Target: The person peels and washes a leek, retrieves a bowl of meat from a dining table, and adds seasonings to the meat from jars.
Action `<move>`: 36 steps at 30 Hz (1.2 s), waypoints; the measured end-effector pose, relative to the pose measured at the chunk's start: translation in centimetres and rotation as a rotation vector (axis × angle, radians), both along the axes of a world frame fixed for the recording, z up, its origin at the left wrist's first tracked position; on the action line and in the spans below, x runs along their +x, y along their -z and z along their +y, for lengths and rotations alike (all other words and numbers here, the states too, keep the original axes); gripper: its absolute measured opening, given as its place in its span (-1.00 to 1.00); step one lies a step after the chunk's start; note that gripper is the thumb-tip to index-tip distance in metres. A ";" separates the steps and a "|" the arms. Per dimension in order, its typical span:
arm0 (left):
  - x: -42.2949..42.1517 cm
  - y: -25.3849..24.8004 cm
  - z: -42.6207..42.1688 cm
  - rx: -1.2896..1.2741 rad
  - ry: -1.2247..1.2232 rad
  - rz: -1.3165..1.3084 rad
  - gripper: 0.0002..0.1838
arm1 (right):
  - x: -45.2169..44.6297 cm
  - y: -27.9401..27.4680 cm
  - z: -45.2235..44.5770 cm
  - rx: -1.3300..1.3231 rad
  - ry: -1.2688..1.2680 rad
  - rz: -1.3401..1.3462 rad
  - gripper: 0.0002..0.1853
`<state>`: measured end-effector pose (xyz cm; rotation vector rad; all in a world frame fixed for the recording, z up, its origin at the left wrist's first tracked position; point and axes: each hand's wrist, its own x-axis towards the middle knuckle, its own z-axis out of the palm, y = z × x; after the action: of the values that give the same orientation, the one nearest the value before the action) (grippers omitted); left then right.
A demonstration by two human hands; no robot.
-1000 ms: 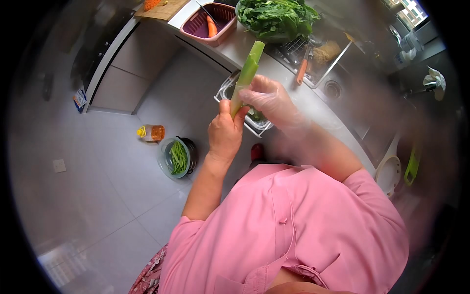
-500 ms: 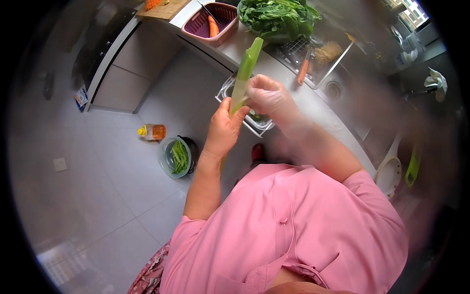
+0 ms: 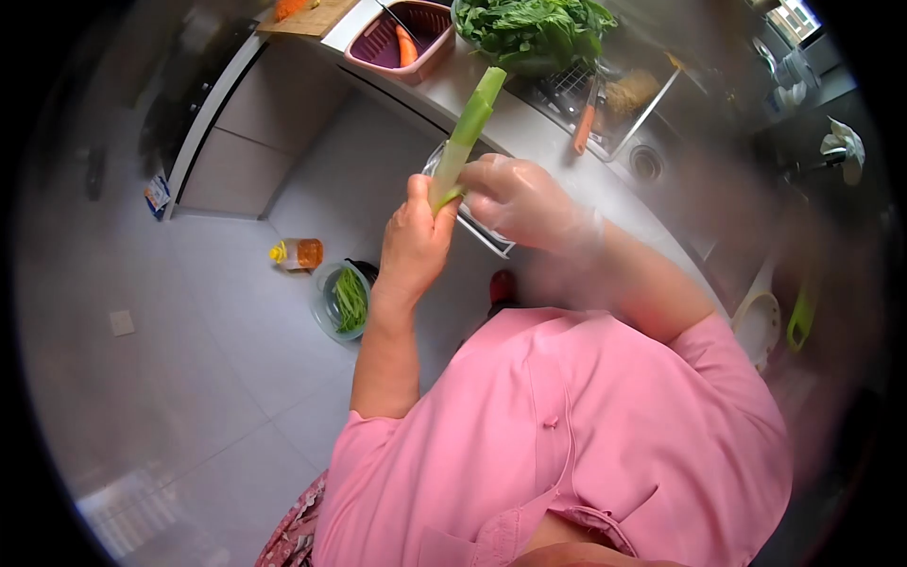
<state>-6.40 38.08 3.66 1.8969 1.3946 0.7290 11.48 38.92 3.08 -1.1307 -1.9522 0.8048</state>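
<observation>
Far L on your floor (image 3: 203,378): small blue-and-white packet (image 3: 157,195) by the cabinet foot. Top L, wooden board (image 3: 329,19) on the desk (image 3: 605,194), orange bits on it, cut off at frame edge. Then, on the floor, bottle (image 3: 304,253), yellow cap, amber liquid, just beside clear bowl (image 3: 322,307) w/ green stems (image 3: 350,300) in it. Pink basket (image 3: 416,74) on desk next to board, holds a carrot (image 3: 406,47). Your L hand (image 3: 413,241), bare: grip clamped on lower, pale end of the green-and-white stalk (image 3: 465,135), which is up in the air, tilted, top leaning R. Your R hand (image 3: 524,203), clear glove: fingers curled, tips right beside stalk's lower part; can't tell if grip is pinching it. Past that, leafy greens (image 3: 543,38) piled on desk, then orange-handled tool (image 3: 585,128) near sink drain (image 3: 645,163).
</observation>
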 end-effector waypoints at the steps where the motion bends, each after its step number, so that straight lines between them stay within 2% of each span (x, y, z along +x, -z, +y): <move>1: 0.2 -0.5 -0.2 0.147 -0.010 0.201 -0.73 | 0.1 -1.2 -0.6 -0.056 -0.016 -0.061 -0.73; 2: 0.5 -0.8 -0.3 0.113 -0.006 0.193 -0.73 | 0.2 -1.1 -0.5 0.036 -0.008 -0.145 -0.76; 4: 1.1 -1.1 -0.1 0.059 -0.060 0.317 -0.75 | 0.1 -0.3 0.7 0.036 0.025 -0.281 -0.77; 7: 1.2 -0.5 0.0 0.104 -0.047 0.264 -0.75 | -0.3 -1.3 0.5 0.269 0.050 -0.550 -0.82; 8: 1.1 -0.9 -0.1 0.087 -0.050 0.261 -0.75 | -0.2 -0.9 0.2 0.254 0.041 -0.553 -0.82; 10: 0.7 -1.5 0.4 -0.031 0.050 0.068 -0.76 | -0.3 -0.4 0.4 0.348 0.062 -0.424 -0.86; 11: 0.6 -1.4 0.3 -0.024 0.055 -0.016 -0.73 | -0.1 0.1 0.3 0.201 0.050 -0.126 -0.84; 12: 0.4 -1.7 0.2 -0.032 0.049 -0.016 -0.73 | -0.2 0.1 0.1 0.194 0.044 -0.126 -0.84; 14: 0.2 -2.5 0.0 -0.322 0.069 -0.162 -0.71 | -0.3 -1.0 -0.6 -0.453 -0.013 0.344 -0.79; 15: 0.1 -2.3 -0.1 -0.328 0.069 -0.164 -0.71 | -0.1 -1.9 -0.9 -0.640 -0.029 0.401 -0.75; 18: -0.6 -1.3 -0.1 -0.265 0.173 -0.258 -0.71 | 0.0 -2.9 -1.8 -0.753 -0.023 0.453 -0.77; 20: -1.7 0.1 0.4 -0.094 0.146 -0.238 -0.71 | 1.5 -2.1 -1.6 -0.545 -0.089 0.894 -0.69; 21: -2.7 0.6 0.4 -0.097 0.141 -0.239 -0.71 | 2.7 -2.3 -0.7 -0.569 -0.137 1.045 -0.64; 22: -3.8 1.1 0.5 -0.174 0.051 -0.217 -0.70 | 4.0 -3.2 0.6 -0.490 -0.371 1.032 -0.66; 23: -4.7 1.4 0.8 -0.249 -0.035 -0.193 -0.69 | 4.2 -3.7 -0.6 -0.462 -0.167 0.924 -0.68; 25: -5.5 1.6 0.8 -0.223 -0.097 -0.202 -0.69 | 2.9 -4.0 -1.6 -0.295 0.143 0.646 -0.58; 26: -6.0 1.7 0.6 -0.196 -0.164 -0.211 -0.70 | 2.3 -2.1 -1.3 -0.159 0.245 0.477 -0.59; 27: -6.4 1.6 0.5 -0.201 -0.156 -0.228 -0.73 | 1.9 0.4 -0.4 0.150 0.232 0.375 -0.65; 28: -6.5 1.4 0.4 -0.208 -0.160 -0.237 -0.73 | 2.3 3.2 0.2 0.236 0.201 -0.085 -0.42; 30: -6.6 0.5 0.5 -0.014 -0.129 -0.111 -0.75 | 1.6 7.8 0.4 -0.120 0.168 -0.718 -0.36; 32: -7.3 -1.3 -0.1 -0.066 -0.158 -0.050 -0.75 | 2.7 9.3 -0.5 -0.261 0.122 -0.969 -0.32; 36: -10.2 -3.3 0.8 -0.108 -0.139 0.115 -0.78 | 5.3 4.5 -3.0 -0.103 0.119 -0.874 -0.50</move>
<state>-16.55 38.85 7.01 1.7959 1.6171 0.6051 16.79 35.90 -1.39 -1.8515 -2.5021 0.3558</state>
